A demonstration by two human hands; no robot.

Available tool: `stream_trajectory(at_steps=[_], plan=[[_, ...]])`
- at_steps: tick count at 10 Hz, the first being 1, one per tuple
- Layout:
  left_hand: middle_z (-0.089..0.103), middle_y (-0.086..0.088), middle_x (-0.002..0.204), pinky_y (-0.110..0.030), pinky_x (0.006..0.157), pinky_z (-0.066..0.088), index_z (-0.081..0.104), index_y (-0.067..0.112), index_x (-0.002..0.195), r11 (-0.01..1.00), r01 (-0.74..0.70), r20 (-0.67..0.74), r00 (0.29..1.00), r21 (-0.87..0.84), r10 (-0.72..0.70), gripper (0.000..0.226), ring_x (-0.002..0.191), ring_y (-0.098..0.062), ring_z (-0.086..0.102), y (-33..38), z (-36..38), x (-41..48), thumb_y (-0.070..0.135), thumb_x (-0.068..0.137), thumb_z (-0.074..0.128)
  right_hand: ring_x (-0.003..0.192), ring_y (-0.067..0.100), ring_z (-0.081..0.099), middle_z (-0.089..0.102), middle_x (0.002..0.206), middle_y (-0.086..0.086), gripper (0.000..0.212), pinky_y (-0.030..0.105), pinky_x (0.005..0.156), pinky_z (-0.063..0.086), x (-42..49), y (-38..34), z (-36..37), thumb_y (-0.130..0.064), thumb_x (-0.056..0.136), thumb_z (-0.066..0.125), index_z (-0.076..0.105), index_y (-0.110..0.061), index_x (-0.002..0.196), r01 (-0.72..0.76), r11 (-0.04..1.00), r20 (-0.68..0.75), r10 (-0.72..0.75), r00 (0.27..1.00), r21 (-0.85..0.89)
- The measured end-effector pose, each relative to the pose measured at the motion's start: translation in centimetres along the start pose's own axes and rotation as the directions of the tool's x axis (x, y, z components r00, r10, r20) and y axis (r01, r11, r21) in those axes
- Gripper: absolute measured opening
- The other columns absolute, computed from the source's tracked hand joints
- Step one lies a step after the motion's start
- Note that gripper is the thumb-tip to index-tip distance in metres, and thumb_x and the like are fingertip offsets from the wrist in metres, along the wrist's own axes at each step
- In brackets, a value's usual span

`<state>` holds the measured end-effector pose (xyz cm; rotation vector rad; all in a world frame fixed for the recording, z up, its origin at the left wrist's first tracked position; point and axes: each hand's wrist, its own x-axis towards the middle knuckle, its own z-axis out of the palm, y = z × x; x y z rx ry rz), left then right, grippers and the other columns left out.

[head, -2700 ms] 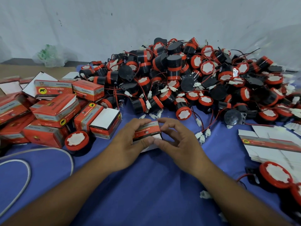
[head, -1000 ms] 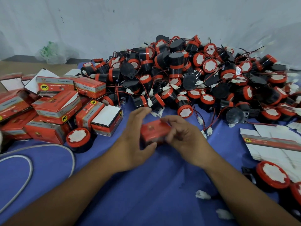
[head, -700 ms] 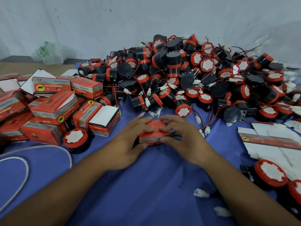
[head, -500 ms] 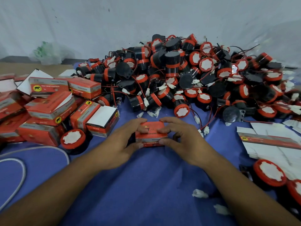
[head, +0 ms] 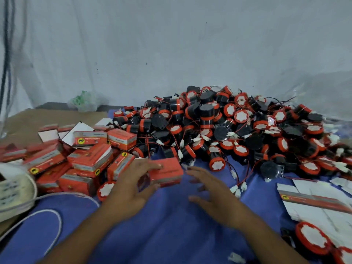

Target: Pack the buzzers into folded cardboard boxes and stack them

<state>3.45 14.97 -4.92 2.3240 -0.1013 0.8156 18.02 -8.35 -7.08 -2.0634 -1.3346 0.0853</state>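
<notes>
blue surface (head: 171,235) underneath it all, and the big pile of buzzers (head: 219,126) heaped at the back. packed boxes (head: 89,161) jumbled on the left, flat blanks (head: 314,202) lying on the right. now the hands: left hand (head: 131,189) curled round a closed red box (head: 167,172), fingers over its top. right hand (head: 215,195) is just beside it, fingers spread, holding nothing. looks like stacking time, and the box wants carrying left onto that heap. watch the lone buzzer (head: 105,189) at the heap's front edge, it could get knocked.
</notes>
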Motion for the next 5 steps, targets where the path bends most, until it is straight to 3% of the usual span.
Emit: stream_trajectory(at_steps=[1, 2, 3, 4, 5], plan=[[0.058, 0.002, 0.12, -0.014, 0.096, 0.038, 0.061, 0.034, 0.123, 0.926, 0.128, -0.377, 0.926, 0.355, 0.017, 0.041, 0.107, -0.009, 0.053, -2.1, -7.3, 0.4, 0.043, 0.085, 0.072, 0.123, -0.004, 0.047, 0.031, 0.15, -0.024, 0.042, 0.02, 0.097, 0.044, 0.0, -0.1, 0.1, -0.026, 0.098, 0.064, 0.052, -0.028, 0.138, 0.011, 1.0, -0.025, -0.011, 1.0, 0.009], [0.058, -0.015, 0.112, -0.035, 0.095, 0.045, 0.061, 0.02, 0.121, 0.772, 0.403, -0.545, 0.834, 0.492, -0.087, 0.046, 0.103, -0.031, 0.055, -4.7, -13.6, -0.2, 0.039, 0.079, 0.067, 0.123, 0.006, 0.052, 0.042, 0.145, -0.014, 0.03, 0.023, 0.095, 0.046, 0.2, 0.0, -0.1, -0.02, 0.098, 0.064, 0.061, -0.02, 0.127, 0.01, 1.0, -0.044, -0.01, 0.999, -0.01], [0.063, -0.023, 0.103, -0.049, 0.081, 0.049, 0.06, 0.009, 0.112, 0.692, 0.559, -0.466, 0.813, 0.457, -0.349, 0.038, 0.095, -0.042, 0.062, -6.2, -15.1, -1.1, 0.035, 0.086, 0.07, 0.114, 0.003, 0.057, 0.053, 0.135, -0.012, 0.025, 0.025, 0.093, 0.049, 0.5, -1.2, -1.1, -0.015, 0.095, 0.067, 0.065, -0.017, 0.121, -0.014, 0.995, -0.131, 0.027, 0.991, 0.097], [0.063, -0.025, 0.108, -0.052, 0.089, 0.046, 0.06, 0.002, 0.113, 0.728, 0.518, -0.426, 0.841, 0.45, -0.335, 0.048, 0.103, -0.043, 0.058, -5.7, -14.4, -2.1, 0.041, 0.084, 0.058, 0.103, 0.004, 0.063, 0.064, 0.117, -0.018, 0.02, 0.021, 0.085, 0.051, 0.6, -3.1, -3.8, -0.023, 0.094, 0.065, 0.068, -0.026, 0.113, 0.038, 0.975, -0.336, 0.038, 0.941, 0.218], [0.048, -0.025, 0.132, -0.045, 0.106, 0.032, 0.056, 0.004, 0.121, 0.792, 0.388, -0.519, 0.848, 0.471, -0.107, 0.05, 0.123, -0.043, 0.043, -3.6, -11.9, -3.6, 0.037, 0.084, 0.053, 0.093, 0.007, 0.068, 0.071, 0.104, -0.015, 0.016, 0.013, 0.076, 0.051, -0.2, -5.7, -9.1, -0.038, 0.097, 0.062, 0.07, -0.033, 0.109, 0.142, 0.957, -0.56, 0.024, 0.828, 0.252]])
